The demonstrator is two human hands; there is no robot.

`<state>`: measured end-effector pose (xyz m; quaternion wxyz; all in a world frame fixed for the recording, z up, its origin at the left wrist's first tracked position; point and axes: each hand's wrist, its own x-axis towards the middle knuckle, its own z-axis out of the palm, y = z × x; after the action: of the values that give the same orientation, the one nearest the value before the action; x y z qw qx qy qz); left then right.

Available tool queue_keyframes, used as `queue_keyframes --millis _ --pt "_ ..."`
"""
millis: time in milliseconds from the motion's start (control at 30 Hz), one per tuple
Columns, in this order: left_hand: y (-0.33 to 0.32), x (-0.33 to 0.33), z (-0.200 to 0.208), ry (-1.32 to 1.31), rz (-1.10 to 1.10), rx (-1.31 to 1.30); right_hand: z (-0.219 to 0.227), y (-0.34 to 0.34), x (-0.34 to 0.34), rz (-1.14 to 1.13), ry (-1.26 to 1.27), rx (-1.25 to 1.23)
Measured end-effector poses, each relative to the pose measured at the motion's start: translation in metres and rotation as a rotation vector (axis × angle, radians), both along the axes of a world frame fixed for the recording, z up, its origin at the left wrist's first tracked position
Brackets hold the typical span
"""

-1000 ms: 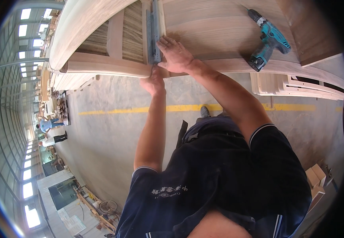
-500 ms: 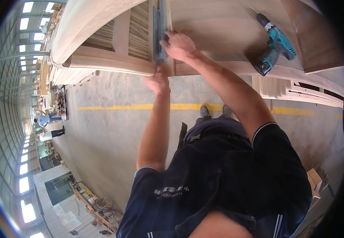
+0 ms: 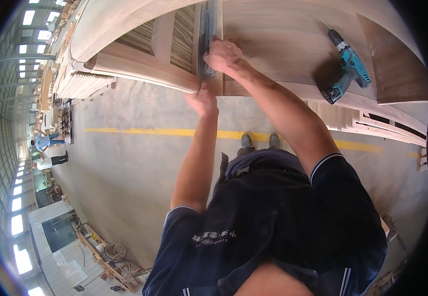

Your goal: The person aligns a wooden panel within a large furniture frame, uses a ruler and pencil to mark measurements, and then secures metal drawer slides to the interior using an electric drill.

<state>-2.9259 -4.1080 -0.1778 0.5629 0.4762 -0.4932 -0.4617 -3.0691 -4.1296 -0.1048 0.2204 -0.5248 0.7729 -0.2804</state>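
A long grey metal drawer slide (image 3: 204, 29) lies along a wooden upright in a pale wood cabinet frame (image 3: 140, 70). My right hand (image 3: 223, 55) is closed over the slide and the upright's edge, knuckles up, fingertips on the metal. At the slide's near end, by the front rail, is my left hand (image 3: 204, 100), its fingers curled and thumb tip against that end. What lies under the left fingers is partly hidden. To the right, a teal and black cordless drill (image 3: 349, 66) rests on the wooden panel (image 3: 273, 44), apart from both hands, with its bit pointing away.
Stacked wooden parts (image 3: 339, 114) stand below the cabinet's right side. A yellow line (image 3: 164, 131) crosses the concrete floor before my shoes. Far left are two people (image 3: 46, 143), piled timber (image 3: 46, 96) and a bicycle (image 3: 115, 251) beside a pale booth.
The view has shifted a little, so the cabinet and drill sit slightly further right. Both hands stay at the drawer slide; the right fingers have closed more over it.
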Motion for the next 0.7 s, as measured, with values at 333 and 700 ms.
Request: queue_keyframes --millis 333,700 --pt "-0.003 0.004 -0.005 -0.087 -0.004 -0.064 -0.001 0.004 -0.005 0.036 0.014 -0.003" --pt "0.000 0.003 -0.003 -0.046 -0.012 -0.063 0.002 0.000 -0.009 0.000 -0.006 0.008"
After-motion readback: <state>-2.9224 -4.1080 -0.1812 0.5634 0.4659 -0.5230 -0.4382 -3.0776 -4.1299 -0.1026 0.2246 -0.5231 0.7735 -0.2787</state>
